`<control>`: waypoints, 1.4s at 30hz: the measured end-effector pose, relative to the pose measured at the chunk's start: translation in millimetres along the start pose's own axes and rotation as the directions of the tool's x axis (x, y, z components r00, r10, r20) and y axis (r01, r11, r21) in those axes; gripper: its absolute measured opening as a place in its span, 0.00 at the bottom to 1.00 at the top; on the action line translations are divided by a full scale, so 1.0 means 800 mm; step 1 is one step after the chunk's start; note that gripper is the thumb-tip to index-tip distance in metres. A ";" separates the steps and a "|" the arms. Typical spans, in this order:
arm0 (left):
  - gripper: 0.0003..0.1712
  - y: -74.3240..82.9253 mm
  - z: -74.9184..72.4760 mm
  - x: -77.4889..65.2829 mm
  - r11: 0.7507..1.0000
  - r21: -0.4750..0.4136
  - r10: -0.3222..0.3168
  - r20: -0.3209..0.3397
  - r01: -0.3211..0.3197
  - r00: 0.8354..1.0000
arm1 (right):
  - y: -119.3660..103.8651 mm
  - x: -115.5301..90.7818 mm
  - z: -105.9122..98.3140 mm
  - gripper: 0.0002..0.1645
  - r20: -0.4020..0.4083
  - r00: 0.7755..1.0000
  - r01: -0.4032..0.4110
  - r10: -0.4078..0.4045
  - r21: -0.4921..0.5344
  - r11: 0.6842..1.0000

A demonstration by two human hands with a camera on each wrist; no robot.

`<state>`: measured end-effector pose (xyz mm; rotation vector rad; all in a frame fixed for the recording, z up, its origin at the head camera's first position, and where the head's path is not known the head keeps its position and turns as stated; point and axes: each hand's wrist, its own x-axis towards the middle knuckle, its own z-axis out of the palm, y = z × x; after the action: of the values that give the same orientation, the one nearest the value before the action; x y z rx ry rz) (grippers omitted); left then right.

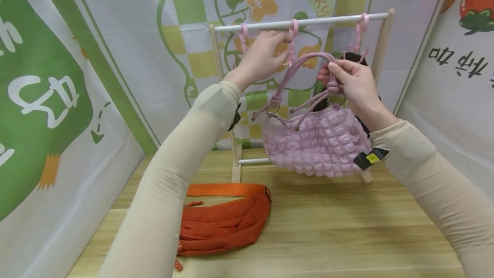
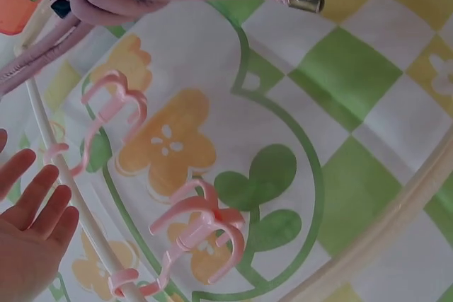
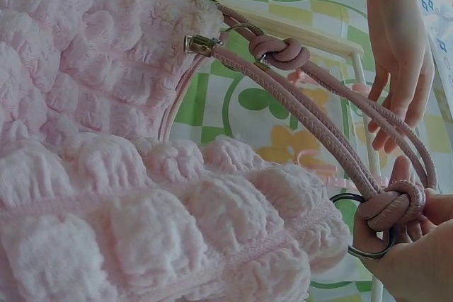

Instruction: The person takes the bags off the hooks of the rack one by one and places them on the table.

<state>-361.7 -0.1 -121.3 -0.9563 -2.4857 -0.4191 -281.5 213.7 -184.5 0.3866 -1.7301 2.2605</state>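
Observation:
A pink puffy quilted handbag (image 1: pixel 316 145) hangs in the air in front of a small rack. My right hand (image 1: pixel 356 83) pinches its cord handle (image 1: pixel 305 60) beside the right-hand knot, which the right wrist view shows as a thick knot (image 3: pixel 393 206) by a dark metal ring. At the rack's rod my left hand (image 1: pixel 266 52) is raised next to the middle pink hook (image 1: pixel 294 29), fingers loosely extended. In the left wrist view, the left hand (image 2: pixel 35 238) holds nothing, and two pink multi-prong hooks, one being the nearer hook (image 2: pixel 205 228), hang from the rod.
An orange-red waist bag (image 1: pixel 227 222) lies on the wooden table (image 1: pixel 328 226). Another pink hook (image 1: pixel 244 35) hangs at the rack's left; the right hook (image 1: pixel 359 33) carries a black item (image 1: pixel 354 58). Printed cloth walls enclose the table.

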 end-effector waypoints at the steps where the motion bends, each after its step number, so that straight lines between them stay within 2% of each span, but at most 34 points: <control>1: 0.21 0.000 0.001 -0.002 1.000 0.000 0.001 -0.002 -0.001 1.000 | 0.000 0.000 0.000 0.08 0.001 1.000 -0.004 0.004 -0.008 1.000; 8: 0.19 -0.004 0.012 -0.013 0.998 -0.049 0.029 -0.051 -0.031 0.998 | 0.003 -0.003 0.001 0.08 -0.005 1.000 -0.019 0.019 0.000 1.000; 12: 0.19 -0.010 0.019 -0.022 0.996 -0.094 0.003 -0.054 -0.008 0.999 | 0.006 -0.004 0.002 0.08 -0.005 1.000 -0.015 0.015 0.002 1.000; 19: 0.17 -0.019 0.036 -0.039 0.991 -0.133 0.006 -0.077 -0.016 0.997 | 0.011 -0.005 0.001 0.11 0.005 1.000 0.009 -0.009 -0.011 1.000; 27: 0.17 -0.026 0.055 -0.055 0.979 -0.200 0.015 -0.073 -0.029 0.997 | 0.016 -0.007 -0.002 0.09 0.004 1.000 0.016 -0.016 -0.005 1.000; 33: 0.16 -0.028 0.061 -0.063 0.973 -0.231 -0.004 -0.081 -0.015 0.997 | 0.017 -0.008 -0.003 0.09 0.012 0.999 0.030 -0.030 0.002 1.000; 42: 0.17 -0.032 0.067 -0.075 0.963 -0.268 0.007 -0.082 -0.029 0.997 | 0.019 -0.009 -0.006 0.10 0.013 1.000 0.027 -0.028 0.046 0.999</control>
<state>-354.8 -28.9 -200.1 -1.0417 -2.3853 -0.7904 -280.7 213.7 -202.0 0.4338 -1.6721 2.2868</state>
